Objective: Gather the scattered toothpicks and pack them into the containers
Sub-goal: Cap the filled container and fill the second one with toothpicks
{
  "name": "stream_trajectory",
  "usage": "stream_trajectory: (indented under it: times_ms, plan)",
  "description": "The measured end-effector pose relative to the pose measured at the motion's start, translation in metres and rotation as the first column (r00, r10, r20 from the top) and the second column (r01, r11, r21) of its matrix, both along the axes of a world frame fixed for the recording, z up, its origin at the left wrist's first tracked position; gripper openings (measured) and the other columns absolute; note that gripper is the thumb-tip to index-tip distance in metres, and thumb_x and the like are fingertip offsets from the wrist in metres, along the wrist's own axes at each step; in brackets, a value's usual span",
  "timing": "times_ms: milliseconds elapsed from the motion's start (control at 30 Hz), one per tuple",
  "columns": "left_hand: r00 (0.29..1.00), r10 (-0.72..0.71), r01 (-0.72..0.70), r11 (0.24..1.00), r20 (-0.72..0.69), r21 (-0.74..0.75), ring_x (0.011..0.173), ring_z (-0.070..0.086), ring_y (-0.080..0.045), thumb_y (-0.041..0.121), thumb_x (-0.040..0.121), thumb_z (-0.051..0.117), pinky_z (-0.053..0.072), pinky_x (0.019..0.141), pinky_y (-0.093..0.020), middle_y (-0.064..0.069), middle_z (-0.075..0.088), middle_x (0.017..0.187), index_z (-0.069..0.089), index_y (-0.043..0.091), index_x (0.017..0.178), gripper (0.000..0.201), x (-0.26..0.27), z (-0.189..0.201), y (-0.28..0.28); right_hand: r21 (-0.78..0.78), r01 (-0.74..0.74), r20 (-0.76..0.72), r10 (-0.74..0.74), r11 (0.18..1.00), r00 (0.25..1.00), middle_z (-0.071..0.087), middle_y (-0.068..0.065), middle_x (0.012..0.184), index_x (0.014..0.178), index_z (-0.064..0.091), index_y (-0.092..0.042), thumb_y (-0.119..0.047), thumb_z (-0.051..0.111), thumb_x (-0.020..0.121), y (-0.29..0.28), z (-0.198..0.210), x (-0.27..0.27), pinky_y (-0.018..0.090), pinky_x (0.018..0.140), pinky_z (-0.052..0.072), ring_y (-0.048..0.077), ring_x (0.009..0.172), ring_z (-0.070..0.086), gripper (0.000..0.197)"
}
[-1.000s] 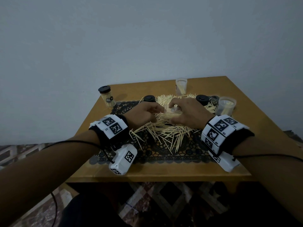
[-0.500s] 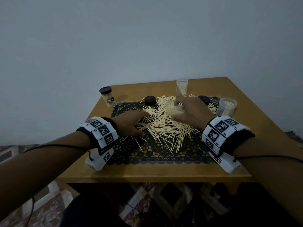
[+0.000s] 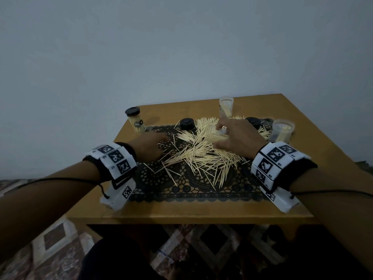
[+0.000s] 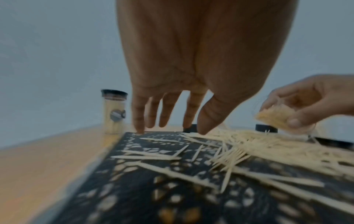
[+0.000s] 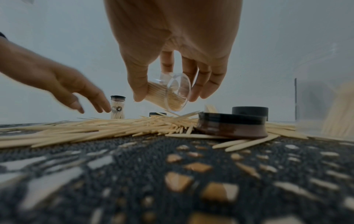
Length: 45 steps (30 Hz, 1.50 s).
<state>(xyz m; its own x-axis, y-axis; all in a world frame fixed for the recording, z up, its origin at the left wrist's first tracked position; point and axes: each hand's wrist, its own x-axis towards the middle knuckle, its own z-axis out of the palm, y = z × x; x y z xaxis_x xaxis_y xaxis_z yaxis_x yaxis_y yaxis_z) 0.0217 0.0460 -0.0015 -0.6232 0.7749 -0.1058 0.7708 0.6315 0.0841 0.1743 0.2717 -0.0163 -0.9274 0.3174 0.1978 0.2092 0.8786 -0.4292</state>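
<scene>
A heap of loose toothpicks (image 3: 201, 156) lies across the black lace mat (image 3: 181, 186). My right hand (image 3: 238, 138) hovers over the heap's far side and grips a clear container (image 5: 176, 91) between thumb and fingers. The container is tilted on its side with a bundle of toothpicks inside; the left wrist view shows it as well (image 4: 275, 116). My left hand (image 3: 149, 147) is at the mat's left part, apart from the right hand. Its fingers (image 4: 166, 116) are spread and point down at the mat, holding nothing.
A capped jar (image 3: 135, 122) full of toothpicks stands at the wooden table's (image 3: 181, 213) back left. Two open clear containers (image 3: 226, 106) (image 3: 282, 132) stand at the back and right. Black lids (image 3: 187, 123) (image 5: 229, 125) lie beside the heap.
My left hand has left the right hand and the container and moved left to the mat's left part, fingers spread. The right hand keeps the container and has shifted slightly back.
</scene>
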Motion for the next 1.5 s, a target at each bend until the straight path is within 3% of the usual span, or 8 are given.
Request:
stream_trajectory:
  times_ms: [333, 467, 600, 833, 967, 1100, 1267, 1500]
  plan:
    - [0.945, 0.078, -0.051, 0.994, 0.319, -0.094, 0.148, 0.0, -0.028, 0.04, 0.103, 0.029, 0.009, 0.118, -0.039, -0.014, 0.003, 0.16, 0.015, 0.007, 0.151, 0.06, 0.052, -0.017, -0.007, -0.011, 0.002, -0.005, -0.002, 1.0, 1.0, 0.066, 0.008, 0.109, 0.114, 0.06, -0.019, -0.042, 0.081, 0.073, 0.0, -0.001, 0.0, 0.037, 0.083, 0.053, 0.023, 0.096, 0.061, 0.052]
    - [0.891, -0.023, -0.048, 0.988, 0.454, 0.144, 0.14, 0.024, -0.01, 0.033, 0.102, 0.038, 0.019, 0.109, -0.021, -0.001, 0.025, 0.156, 0.022, 0.016, 0.151, 0.054, 0.055, -0.015, 0.003, -0.003, -0.001, -0.003, 0.001, 1.0, 1.0, 0.065, 0.007, 0.108, 0.112, 0.059, -0.019, -0.042, 0.081, 0.073, 0.001, -0.002, 0.0, 0.034, 0.08, 0.051, 0.023, 0.096, 0.06, 0.05]
    - [0.971, 0.056, -0.131, 0.936, 0.231, 0.327, 0.133, 0.041, -0.023, 0.023, 0.101, 0.044, 0.032, 0.101, -0.026, -0.005, 0.045, 0.145, 0.041, 0.013, 0.142, 0.042, 0.032, -0.01, 0.013, -0.002, 0.0, 0.0, 0.0, 1.0, 1.0, 0.065, 0.007, 0.111, 0.113, 0.059, -0.019, -0.042, 0.08, 0.073, 0.001, -0.002, 0.0, 0.038, 0.084, 0.052, 0.024, 0.099, 0.06, 0.051]
    - [0.957, 0.132, -0.109, 0.989, 0.257, -0.099, 0.14, 0.027, -0.031, 0.034, 0.103, 0.036, 0.027, 0.111, -0.039, -0.017, 0.026, 0.152, 0.029, 0.01, 0.147, 0.051, 0.017, -0.013, 0.019, 0.005, -0.002, 0.008, 0.002, 1.0, 1.0, 0.066, 0.007, 0.11, 0.113, 0.059, -0.02, -0.042, 0.08, 0.074, 0.001, -0.002, -0.001, 0.037, 0.083, 0.052, 0.024, 0.099, 0.061, 0.049]
    - [0.961, -0.031, 0.034, 0.999, 0.274, -0.007, 0.141, 0.029, -0.027, 0.025, 0.102, 0.041, 0.025, 0.112, -0.034, -0.01, 0.03, 0.154, 0.039, 0.011, 0.144, 0.044, 0.029, -0.014, 0.026, 0.005, -0.005, 0.01, 0.005, 1.0, 1.0, 0.066, 0.007, 0.11, 0.113, 0.059, -0.019, -0.042, 0.08, 0.074, 0.001, -0.002, 0.0, 0.036, 0.083, 0.051, 0.024, 0.098, 0.061, 0.049]
    - [0.983, -0.06, 0.025, 0.98, 0.175, 0.197, 0.104, 0.057, -0.027, 0.016, 0.095, 0.051, 0.044, 0.086, -0.033, -0.008, 0.063, 0.111, 0.061, 0.007, 0.114, 0.024, 0.025, -0.019, 0.032, 0.002, -0.006, 0.013, 0.006, 1.0, 1.0, 0.066, 0.007, 0.111, 0.112, 0.059, -0.019, -0.043, 0.08, 0.074, 0.001, -0.002, 0.0, 0.036, 0.083, 0.052, 0.024, 0.099, 0.061, 0.049]
    - [0.997, 0.02, -0.023, 0.999, 0.08, 0.034, 0.095, 0.051, -0.022, 0.069, 0.074, 0.061, 0.044, 0.076, -0.033, -0.003, 0.051, 0.105, 0.056, 0.016, 0.108, 0.063, 0.018, -0.025, 0.03, -0.002, -0.002, 0.008, 0.002, 1.0, 1.0, 0.066, 0.007, 0.11, 0.111, 0.06, -0.02, -0.043, 0.08, 0.073, 0.002, -0.003, -0.001, 0.035, 0.082, 0.051, 0.024, 0.098, 0.061, 0.049]
    - [0.991, -0.046, 0.027, 0.988, 0.123, 0.152, 0.087, 0.058, -0.017, 0.041, 0.077, 0.077, 0.039, 0.067, -0.026, 0.003, 0.061, 0.092, 0.064, 0.016, 0.099, 0.036, 0.031, -0.025, 0.04, -0.011, -0.026, 0.017, 0.026, 1.0, 1.0, 0.065, 0.006, 0.106, 0.11, 0.06, -0.02, -0.041, 0.081, 0.073, 0.001, -0.002, 0.0, 0.034, 0.08, 0.052, 0.022, 0.095, 0.061, 0.048]
